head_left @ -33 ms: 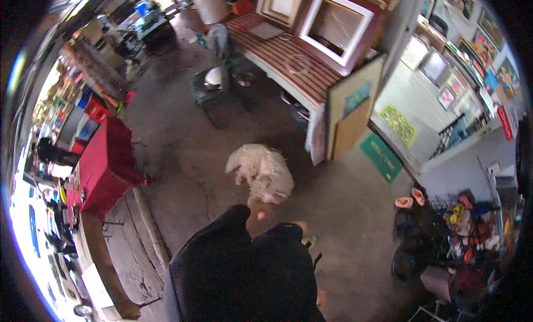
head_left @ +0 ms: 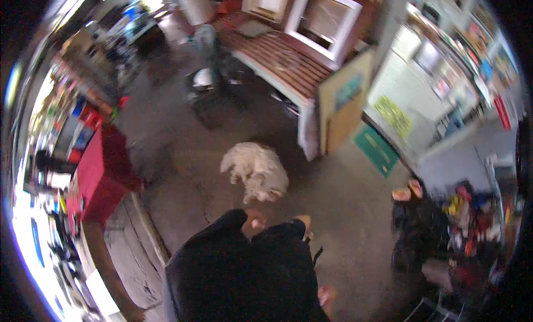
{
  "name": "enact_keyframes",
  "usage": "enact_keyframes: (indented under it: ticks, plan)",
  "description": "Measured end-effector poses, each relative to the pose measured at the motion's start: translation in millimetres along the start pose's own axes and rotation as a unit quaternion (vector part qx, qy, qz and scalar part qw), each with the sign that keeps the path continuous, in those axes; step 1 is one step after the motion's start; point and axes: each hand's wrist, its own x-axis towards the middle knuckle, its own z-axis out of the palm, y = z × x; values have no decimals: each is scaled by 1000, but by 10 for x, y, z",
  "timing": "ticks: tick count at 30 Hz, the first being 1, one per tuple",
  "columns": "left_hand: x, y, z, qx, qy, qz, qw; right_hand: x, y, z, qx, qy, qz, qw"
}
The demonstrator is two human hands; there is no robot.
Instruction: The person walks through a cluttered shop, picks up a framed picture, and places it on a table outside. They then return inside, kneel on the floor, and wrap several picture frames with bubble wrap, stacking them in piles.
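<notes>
Black cloth over my lap and legs (head_left: 244, 272) fills the lower middle. Beside its right edge a small blurred patch of skin shows, seemingly part of my right hand (head_left: 326, 295); its fingers cannot be made out, nor anything in them. My left hand does not appear. Past the cloth's far edge, bare skin (head_left: 255, 218) shows, perhaps a foot. A thin dark strap (head_left: 317, 255) sticks out on the right. Nearest in front of me, a cream-coloured shaggy dog (head_left: 258, 169) lies curled on the dark floor.
A red-covered table (head_left: 102, 172) stands left. Ahead are a chair (head_left: 205, 50) and a slatted bench (head_left: 277, 55) bearing a white frame (head_left: 338, 36). Boards (head_left: 347, 105) lean at its end. A green mat (head_left: 377, 150) lies by a doorway; slippers (head_left: 408, 191) and piled goods sit right.
My view has shifted slightly, so the bench, doorway and dog appear a little further left. More of the skin patch beside my right leg shows. The dog stays curled up.
</notes>
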Motion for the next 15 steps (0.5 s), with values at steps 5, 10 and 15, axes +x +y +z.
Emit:
enact_keyframes:
  ticks: [5,10,15]
  plan:
    - [-234,-71,409,-49,-160,-144,975,807,-313,-2184,17,145,51,988]
    - [746,1001,517,-123,-192,-183,956,1565,-1690,-2621,197,223,-84,951]
    - [2604,3277,-1,-267,-72,44,960,2175,-2973,-2413,70,24,-7,997]
